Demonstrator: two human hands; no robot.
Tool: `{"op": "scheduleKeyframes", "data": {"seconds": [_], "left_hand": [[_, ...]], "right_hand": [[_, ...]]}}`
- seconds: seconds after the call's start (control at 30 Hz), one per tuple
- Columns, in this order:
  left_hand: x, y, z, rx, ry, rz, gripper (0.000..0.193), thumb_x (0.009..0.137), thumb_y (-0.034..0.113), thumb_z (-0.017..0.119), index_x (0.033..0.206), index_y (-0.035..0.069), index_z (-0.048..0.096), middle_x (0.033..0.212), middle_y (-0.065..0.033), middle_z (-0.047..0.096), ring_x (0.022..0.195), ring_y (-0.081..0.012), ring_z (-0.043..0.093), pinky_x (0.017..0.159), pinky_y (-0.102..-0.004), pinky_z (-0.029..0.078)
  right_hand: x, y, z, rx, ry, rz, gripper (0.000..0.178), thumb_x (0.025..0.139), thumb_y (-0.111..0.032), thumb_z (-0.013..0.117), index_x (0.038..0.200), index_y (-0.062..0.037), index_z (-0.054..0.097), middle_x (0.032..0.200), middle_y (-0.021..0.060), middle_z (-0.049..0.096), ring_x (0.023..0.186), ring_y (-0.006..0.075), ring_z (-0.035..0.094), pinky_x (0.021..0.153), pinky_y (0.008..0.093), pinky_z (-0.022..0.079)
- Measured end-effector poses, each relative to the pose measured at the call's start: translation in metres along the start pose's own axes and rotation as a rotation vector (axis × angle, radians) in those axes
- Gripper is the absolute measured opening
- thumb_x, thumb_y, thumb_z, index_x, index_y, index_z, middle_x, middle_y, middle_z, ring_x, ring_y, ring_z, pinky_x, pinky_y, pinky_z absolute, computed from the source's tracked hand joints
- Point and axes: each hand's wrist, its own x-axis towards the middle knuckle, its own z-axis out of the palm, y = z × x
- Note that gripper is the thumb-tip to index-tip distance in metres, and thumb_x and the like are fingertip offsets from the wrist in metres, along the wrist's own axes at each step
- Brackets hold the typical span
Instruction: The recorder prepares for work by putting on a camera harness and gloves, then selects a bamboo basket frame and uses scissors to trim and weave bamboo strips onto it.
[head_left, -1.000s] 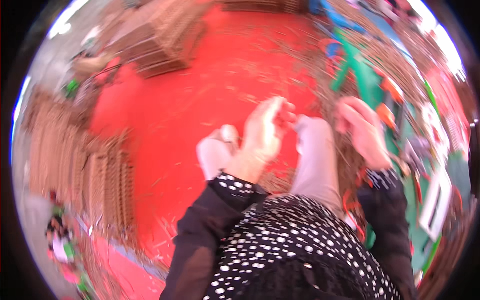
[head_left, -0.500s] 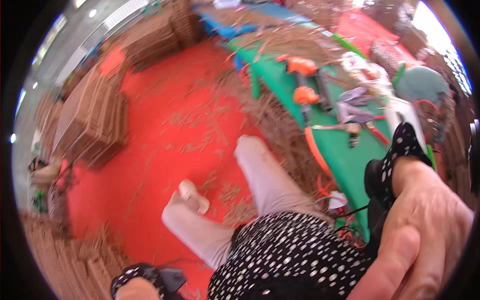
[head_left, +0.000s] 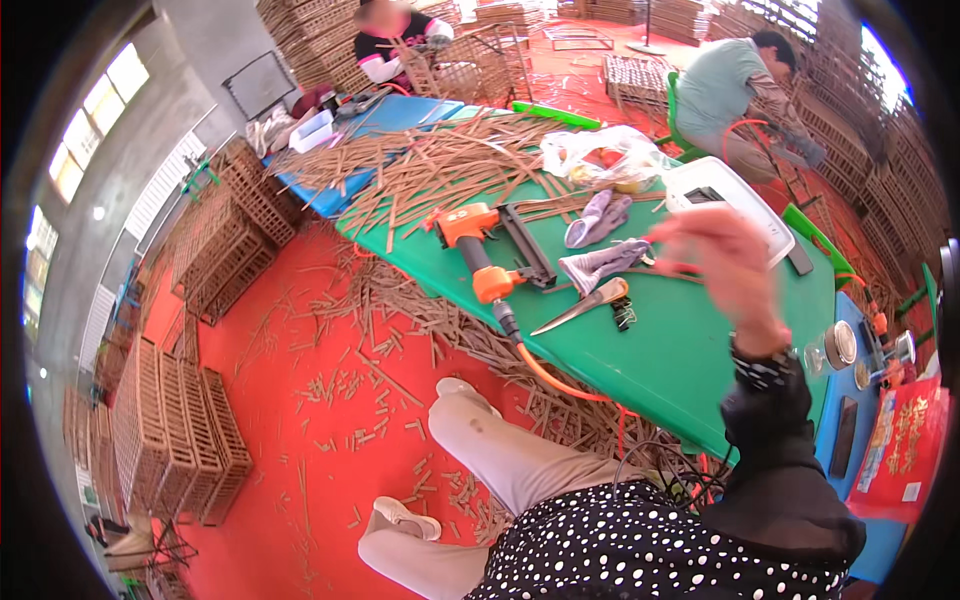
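My right hand (head_left: 728,275) is raised over the green table (head_left: 660,370), smeared by motion, so I cannot tell whether its fingers hold anything. A red-handled tool lies partly behind it. Grey-purple work gloves (head_left: 600,265) rest close by the fingers. Below them lie a curved blade with a wooden handle (head_left: 585,305) and a black clip (head_left: 623,314). An orange and black nail gun (head_left: 480,245) with an orange air hose lies on its side to the left. Behind the hand sits a white tray (head_left: 780,218). My left hand is out of view.
Thin wooden strips (head_left: 450,165) pile across the far table, and offcuts litter the red floor (head_left: 270,400). Slatted crates (head_left: 165,425) stack at left. Two co-workers sit beyond the table. A glass jar (head_left: 838,345) and a red bag (head_left: 905,440) stand at right.
My right hand has moved from close in at the lower right to over the table. My left wrist has left the view. The view has shifted, showing more of the table.
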Motion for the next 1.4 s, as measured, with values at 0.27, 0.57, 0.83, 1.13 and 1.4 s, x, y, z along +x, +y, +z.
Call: {"op": "scheduleKeyframes", "data": {"seconds": [0.27,0.57,0.83,1.13,1.4], "left_hand": [[-0.060,-0.035,-0.039,0.164,0.416,-0.379,0.045,0.090,0.042,0.034,0.092,0.006,0.061,0.074,-0.0071,0.060,0.068,-0.0186,0.052,0.062,-0.0298,0.036],[-0.073,-0.066,-0.051,0.191,0.503,-0.474,0.039,0.091,0.034,0.038,0.093,0.001,0.058,0.076,-0.0105,0.059,0.070,-0.0197,0.053,0.064,-0.0321,0.040],[-0.088,-0.121,-0.048,0.366,0.652,-0.789,0.031,0.090,0.024,0.041,0.095,-0.004,0.053,0.084,-0.0134,0.060,0.076,-0.0180,0.057,0.067,-0.0287,0.044],[-0.108,-0.163,-0.039,0.186,0.739,-0.859,0.035,0.084,0.020,0.055,0.111,-0.001,0.045,0.102,-0.0072,0.054,0.094,-0.0151,0.051,0.079,-0.0295,0.041],[-0.139,-0.165,-0.045,0.335,0.756,-0.897,0.046,0.072,0.004,0.066,0.111,-0.002,0.042,0.102,-0.0080,0.053,0.093,-0.0152,0.052,0.083,-0.0280,0.042]], "right_hand": [[0.000,0.214,-0.025,-0.918,0.034,0.142,0.021,0.072,-0.003,0.050,0.092,-0.0047,0.058,0.093,0.0142,0.056,0.089,0.0329,0.054,0.078,0.0368,0.045],[0.008,0.171,-0.030,-0.408,0.221,-0.078,0.014,0.074,0.011,0.043,0.076,-0.0021,0.048,0.109,0.0140,0.053,0.088,0.0206,0.054,0.076,0.0299,0.045],[0.009,0.099,0.064,1.228,-0.023,0.195,0.010,0.077,0.005,0.045,0.081,-0.0035,0.044,0.111,0.0185,0.051,0.097,0.0235,0.054,0.085,0.0330,0.045],[-0.038,0.125,0.191,1.597,-0.146,0.949,0.044,0.089,-0.025,0.038,0.123,0.0036,0.037,0.117,0.0172,0.049,0.106,0.0284,0.049,0.093,0.0402,0.037],[-0.084,0.155,0.220,1.349,-0.177,1.017,0.023,0.089,-0.020,0.039,0.095,-0.0033,0.053,0.100,0.0146,0.058,0.094,0.0276,0.056,0.083,0.0411,0.046]]}}
